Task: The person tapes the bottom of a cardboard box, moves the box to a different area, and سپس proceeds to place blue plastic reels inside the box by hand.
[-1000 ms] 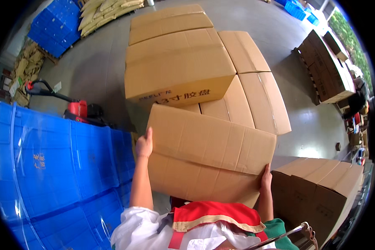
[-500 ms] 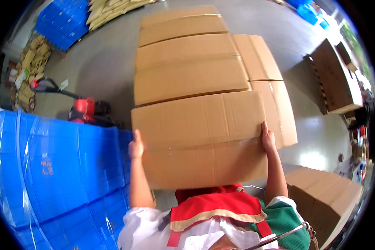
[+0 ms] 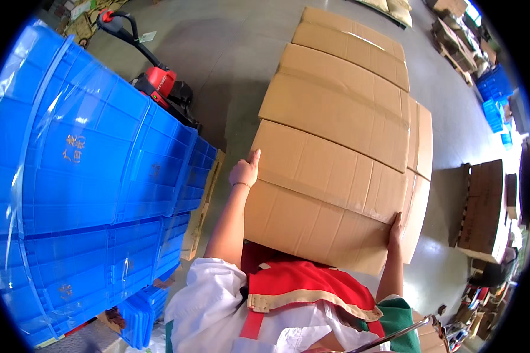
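Observation:
I carry a large closed cardboard box (image 3: pixel 321 197) in front of my chest, its taped seam running across the top. My left hand (image 3: pixel 245 172) grips its left edge, thumb up on the top face. My right hand (image 3: pixel 394 226) presses flat against its right edge. Just beyond the box stands a stack of more cardboard boxes (image 3: pixel 341 100), and the carried box's far edge touches or overlaps it in the view.
A tall wall of stacked blue plastic crates (image 3: pixel 82 176) fills the left side. A red pallet jack (image 3: pixel 159 82) stands on the grey concrete floor behind them. A wooden pallet (image 3: pixel 483 212) lies at the right, and more blue crates (image 3: pixel 492 88) sit far right.
My view and the carried box have swung right. The blue crates now loom much larger on the left, and the box stack has shifted toward the upper right.

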A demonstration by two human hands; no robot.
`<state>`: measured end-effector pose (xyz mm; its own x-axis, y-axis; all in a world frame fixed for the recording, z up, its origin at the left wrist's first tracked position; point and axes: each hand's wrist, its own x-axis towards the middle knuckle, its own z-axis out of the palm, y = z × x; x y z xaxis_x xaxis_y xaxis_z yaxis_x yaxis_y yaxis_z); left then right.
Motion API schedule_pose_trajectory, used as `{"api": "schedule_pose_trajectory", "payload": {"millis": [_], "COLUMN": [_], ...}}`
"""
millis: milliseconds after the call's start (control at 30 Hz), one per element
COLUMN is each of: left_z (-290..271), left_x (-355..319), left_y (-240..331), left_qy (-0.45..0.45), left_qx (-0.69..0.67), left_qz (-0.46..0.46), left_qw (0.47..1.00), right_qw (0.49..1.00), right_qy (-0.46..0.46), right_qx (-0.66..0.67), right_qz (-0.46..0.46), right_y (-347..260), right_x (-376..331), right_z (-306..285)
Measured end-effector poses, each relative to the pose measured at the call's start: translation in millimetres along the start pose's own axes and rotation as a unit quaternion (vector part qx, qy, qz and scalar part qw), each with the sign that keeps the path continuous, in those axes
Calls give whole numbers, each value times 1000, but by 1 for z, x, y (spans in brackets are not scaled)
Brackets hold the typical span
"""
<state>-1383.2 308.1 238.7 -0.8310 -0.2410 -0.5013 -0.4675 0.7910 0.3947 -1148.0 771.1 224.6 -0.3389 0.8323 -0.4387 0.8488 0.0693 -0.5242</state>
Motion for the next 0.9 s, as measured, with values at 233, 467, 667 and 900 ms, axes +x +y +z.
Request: {"api": "schedule_pose_trajectory", "payload": {"millis": [233, 467, 667, 900], "left_z": [-10, -16, 1, 23], "left_x": [0, 3, -34, -142], "left_y": [-13, -5, -116, -188], "left_qy": [-20, -73, 138, -4], "left_qx": [-21, -33, -322, -391], "left_qz": [10, 62, 163, 126], "left_qw": [1000, 995, 922, 912], "right_qw": [998, 998, 999, 995], "right_qy": [-62, -2, 2, -61], "right_qx": [24, 39, -32, 78], "right_qz": [6, 43, -2, -1], "right_y": [-7, -11, 15, 10], "right_x": [-6, -7, 37, 53], "right_z": [4, 6, 5, 2]}}
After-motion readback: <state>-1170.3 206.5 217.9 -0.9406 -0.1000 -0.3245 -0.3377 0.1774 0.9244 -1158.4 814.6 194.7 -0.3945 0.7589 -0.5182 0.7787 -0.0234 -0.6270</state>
